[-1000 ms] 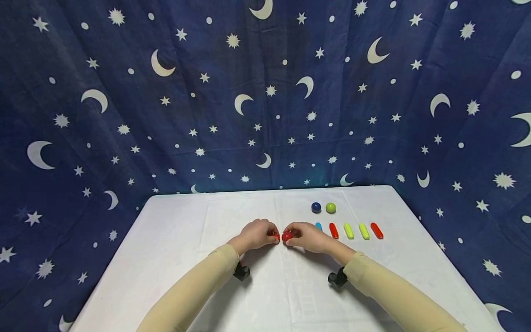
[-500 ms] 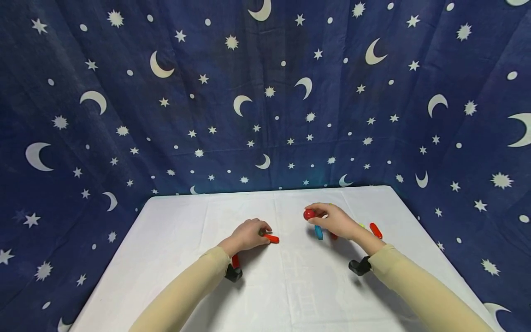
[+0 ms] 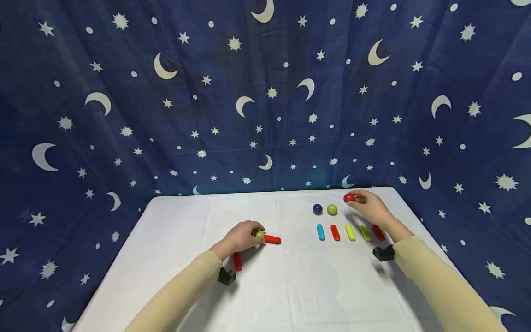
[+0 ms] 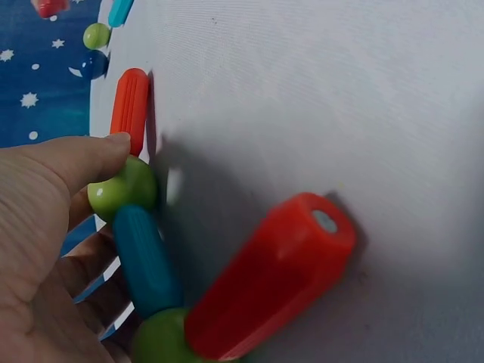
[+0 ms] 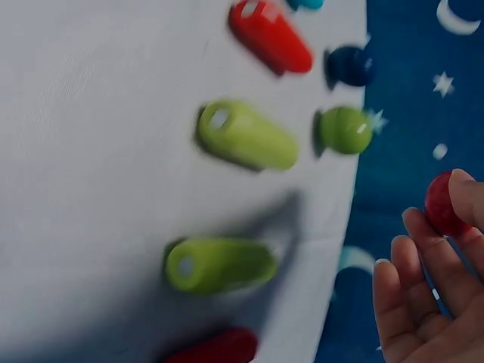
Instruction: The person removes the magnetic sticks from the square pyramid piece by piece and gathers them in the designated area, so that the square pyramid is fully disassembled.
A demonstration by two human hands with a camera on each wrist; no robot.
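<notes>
Red ball (image 3: 349, 198), pinched in your right grip (image 3: 373, 210), is best set down gently lest it roll, while your left grip (image 3: 239, 238), pinching the green ball (image 4: 132, 187), should hold firm.

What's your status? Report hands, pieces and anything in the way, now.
Left hand holds green ball, red stick and blue stick against it. Right hand pinches red ball. Possible snags between hands: dark-blue ball, second green ball, stick row.

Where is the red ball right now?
In the head view, the red ball is pinched in the person's right hand, toward the far right corner of the white table, just right of the loose green ball.
</notes>
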